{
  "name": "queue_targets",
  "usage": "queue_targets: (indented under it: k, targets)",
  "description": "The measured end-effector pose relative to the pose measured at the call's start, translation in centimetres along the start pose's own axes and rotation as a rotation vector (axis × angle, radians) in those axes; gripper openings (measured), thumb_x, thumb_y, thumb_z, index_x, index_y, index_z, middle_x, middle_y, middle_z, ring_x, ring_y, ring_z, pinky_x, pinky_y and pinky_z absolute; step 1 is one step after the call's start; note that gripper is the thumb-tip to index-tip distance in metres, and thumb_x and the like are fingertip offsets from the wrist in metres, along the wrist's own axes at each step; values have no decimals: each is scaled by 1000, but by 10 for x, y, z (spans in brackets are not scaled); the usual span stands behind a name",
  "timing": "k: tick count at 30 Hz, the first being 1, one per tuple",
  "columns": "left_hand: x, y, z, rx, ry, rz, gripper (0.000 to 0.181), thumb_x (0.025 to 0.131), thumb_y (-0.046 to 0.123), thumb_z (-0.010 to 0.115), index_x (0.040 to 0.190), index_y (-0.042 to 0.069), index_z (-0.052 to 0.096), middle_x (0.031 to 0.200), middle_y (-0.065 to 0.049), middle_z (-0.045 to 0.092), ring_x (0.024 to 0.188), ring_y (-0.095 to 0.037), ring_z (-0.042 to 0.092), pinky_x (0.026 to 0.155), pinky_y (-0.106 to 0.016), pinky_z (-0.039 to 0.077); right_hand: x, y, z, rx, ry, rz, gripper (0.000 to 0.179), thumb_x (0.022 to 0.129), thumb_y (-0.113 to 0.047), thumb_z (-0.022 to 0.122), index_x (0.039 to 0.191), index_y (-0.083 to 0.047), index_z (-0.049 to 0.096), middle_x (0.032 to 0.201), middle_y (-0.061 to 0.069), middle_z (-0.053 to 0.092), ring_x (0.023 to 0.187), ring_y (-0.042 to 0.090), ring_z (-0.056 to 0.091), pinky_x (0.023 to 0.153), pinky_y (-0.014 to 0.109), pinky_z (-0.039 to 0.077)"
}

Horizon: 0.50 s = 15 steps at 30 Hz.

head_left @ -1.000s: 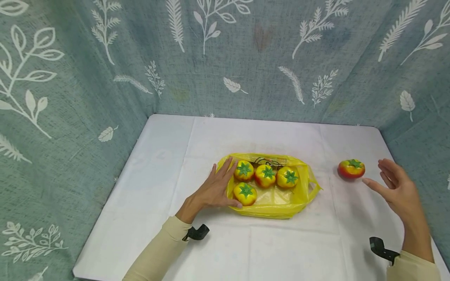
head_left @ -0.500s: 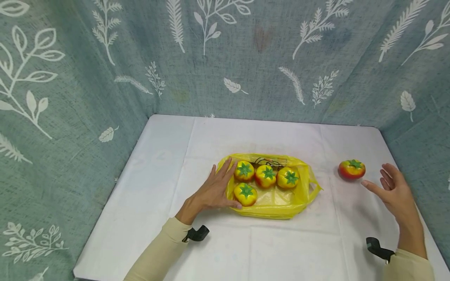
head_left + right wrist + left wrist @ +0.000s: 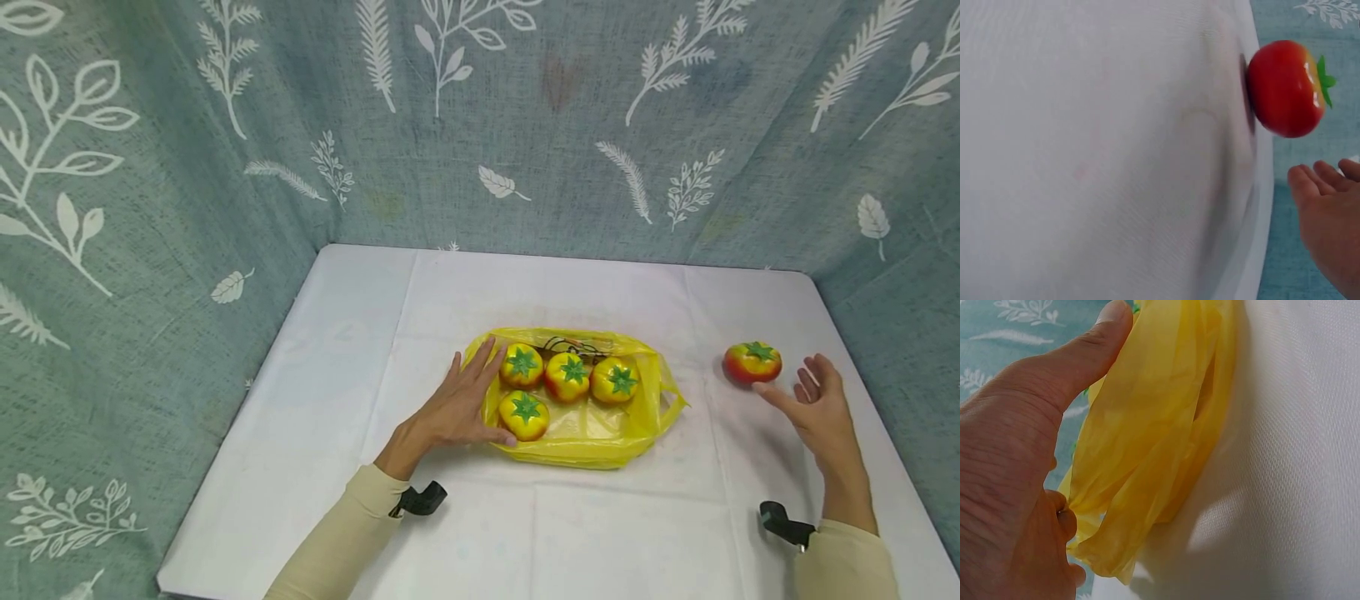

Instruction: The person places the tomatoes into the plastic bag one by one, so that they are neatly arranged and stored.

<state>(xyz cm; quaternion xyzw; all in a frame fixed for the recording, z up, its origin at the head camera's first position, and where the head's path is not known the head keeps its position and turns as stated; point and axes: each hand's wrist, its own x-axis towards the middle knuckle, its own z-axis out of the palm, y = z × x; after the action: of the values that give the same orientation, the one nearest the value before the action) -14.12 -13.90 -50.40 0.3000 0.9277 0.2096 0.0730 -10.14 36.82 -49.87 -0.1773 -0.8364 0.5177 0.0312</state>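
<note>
A yellow plastic bag (image 3: 592,450) lies spread open on the white table. Inside it sit several yellow-red toy tomatoes (image 3: 567,377) with green star-shaped tops. My left hand (image 3: 459,407) rests along the bag's left side, fingers straight and spread, thumb at the near rim. In the left wrist view, the thumb (image 3: 1088,353) lies against the yellow plastic (image 3: 1147,425). To the right of the bag, one more toy tomato (image 3: 752,363) sits alone on the cloth. My right hand (image 3: 817,412) is just right of it, with fingers apart, thumb tip near its lower side, and holds nothing.
White cloth covers the table (image 3: 622,533). Behind and beside it hangs a blue-green curtain (image 3: 555,167) with white leaf prints. Some dark thin cords (image 3: 570,343) show at the bag's far side.
My right hand has moved left and slightly down, closer to the lone tomato. The left hand, the bag and the tomatoes in it stay where they were.
</note>
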Motion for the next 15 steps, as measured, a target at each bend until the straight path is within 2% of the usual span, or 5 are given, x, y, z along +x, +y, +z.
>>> queue_targets:
  k: [11, 15]
  targets:
    - [0, 0, 0, 3, -10, -14, 138, 69, 75, 78, 164, 16, -3, 169, -9, -9, 155, -20, -4, 121, -56, -3, 11, 5, 18, 52, 7, 40, 108, 94, -39, 72, 163, -22, -8, 170, 8, -7, 155, 29, 1, 119, 42, 13]
    - [0, 0, 0, 11, -15, -17, 138, 69, 75, 77, 164, 17, -4, 169, -9, -10, 155, -20, -5, 121, -56, -3, 15, 5, 23, 60, 12, 61, 109, 93, -41, 73, 163, -23, -8, 170, 8, -7, 155, 28, 2, 119, 41, 15]
